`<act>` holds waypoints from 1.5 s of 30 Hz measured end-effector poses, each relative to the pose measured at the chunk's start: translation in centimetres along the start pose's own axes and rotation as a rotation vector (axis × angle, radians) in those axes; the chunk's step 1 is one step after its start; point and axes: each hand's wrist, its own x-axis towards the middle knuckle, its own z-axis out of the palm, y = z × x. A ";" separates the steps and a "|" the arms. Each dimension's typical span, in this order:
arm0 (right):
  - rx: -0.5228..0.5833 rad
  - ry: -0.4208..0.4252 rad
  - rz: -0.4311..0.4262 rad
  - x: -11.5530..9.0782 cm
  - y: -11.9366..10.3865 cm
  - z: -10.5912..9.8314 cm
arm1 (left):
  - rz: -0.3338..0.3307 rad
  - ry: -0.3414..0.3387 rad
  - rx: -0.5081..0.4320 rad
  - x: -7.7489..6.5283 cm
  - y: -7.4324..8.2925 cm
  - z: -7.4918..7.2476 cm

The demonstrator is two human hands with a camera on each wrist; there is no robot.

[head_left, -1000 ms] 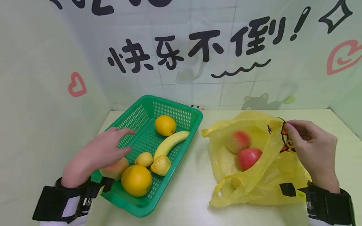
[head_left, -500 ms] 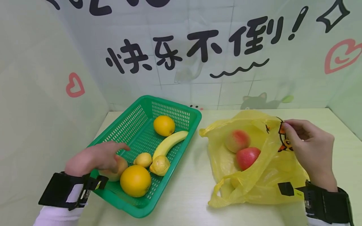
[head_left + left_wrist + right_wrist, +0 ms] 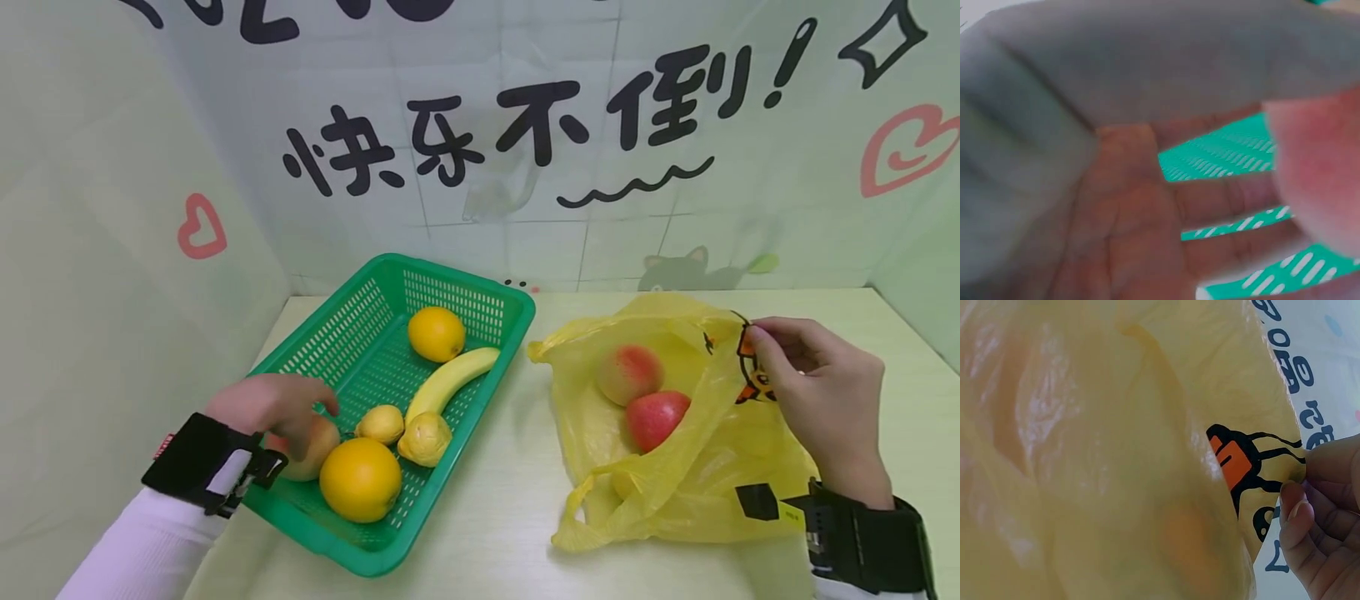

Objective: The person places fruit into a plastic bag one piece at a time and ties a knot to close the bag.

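- Over the last second the left hand (image 3: pixel 277 407) has dropped from above the green basket (image 3: pixel 388 563) onto the peach (image 3: pixel 322 443) by its near-left corner, beside the orange (image 3: pixel 361 481).
- Its fingers and thumb now curl around that peach, so I judge the picking-up is at the grasp; whether the fruit is off the basket floor, I cannot tell.
- Little else has shifted: the right hand (image 3: pixel 832 392) keeps pinching the mouth of the yellow plastic bag (image 3: pixel 727 500) toward the desk's right edge, with a second peach (image 3: pixel 630 375) and a red apple (image 3: pixel 658 421) inside.
- The hand hides the held peach's left side; in the left wrist view the fingertips pass out of sight behind it.
- Plastic blurs an orange patch in the right wrist view; I cannot name it.
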 end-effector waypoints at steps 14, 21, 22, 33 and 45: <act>-0.001 -0.002 0.000 0.1 0.1 -0.1 | -0.068 -0.029 0.073 1.0 1.7 0.8; -0.016 0.001 0.004 0.0 0.1 -0.1 | -0.086 -0.017 0.041 1.0 1.9 1.1; -0.014 0.000 0.005 0.0 0.1 -0.1 | -0.086 -0.016 0.040 1.0 1.9 1.1; -0.014 0.007 -0.007 0.0 0.2 -0.2 | -0.073 -0.003 -0.020 1.2 1.3 0.8; 0.002 0.006 -0.036 0.0 0.2 -0.2 | 0.163 0.179 -0.095 -0.3 0.3 -0.5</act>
